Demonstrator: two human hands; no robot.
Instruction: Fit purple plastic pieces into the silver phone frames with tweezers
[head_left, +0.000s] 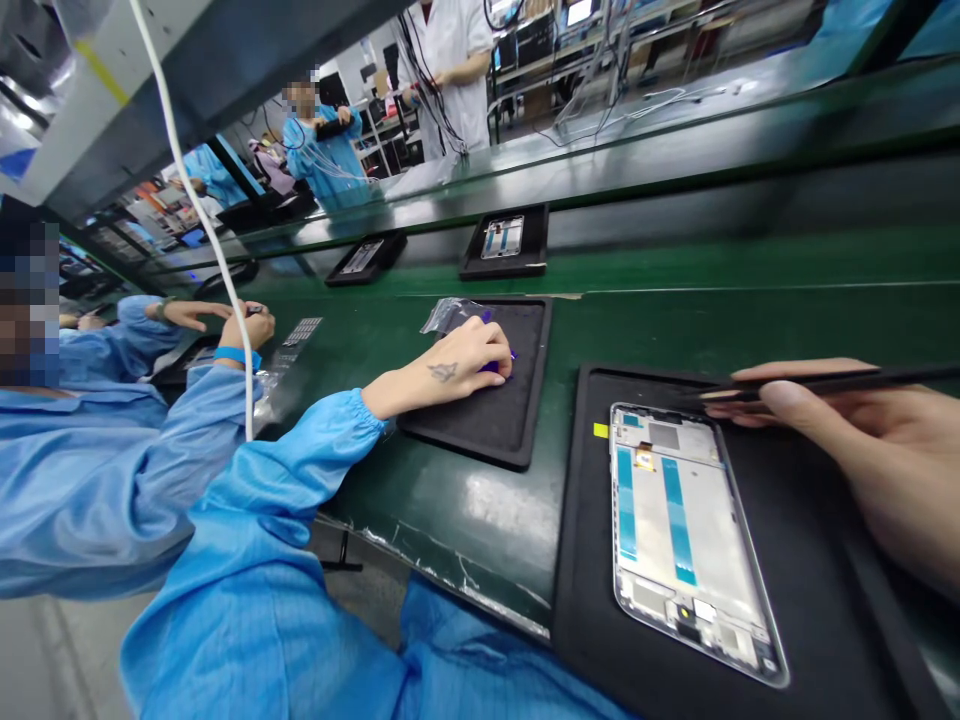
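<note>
Left fingers [496, 352] pinch purple bits [492, 367], apparently picking one up; right fingers [796, 408] grip tweezers [825, 383] near the phone frame [711, 525]. A careful lift seems called for.

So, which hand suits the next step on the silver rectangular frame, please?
Probably the right grip, holding a slim black tool beside that frame; the left grip is over another black tray.

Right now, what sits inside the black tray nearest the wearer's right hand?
A silver phone frame with blue strips and a yellow tab at its edge. Beneath it, the tray is covered.
</note>
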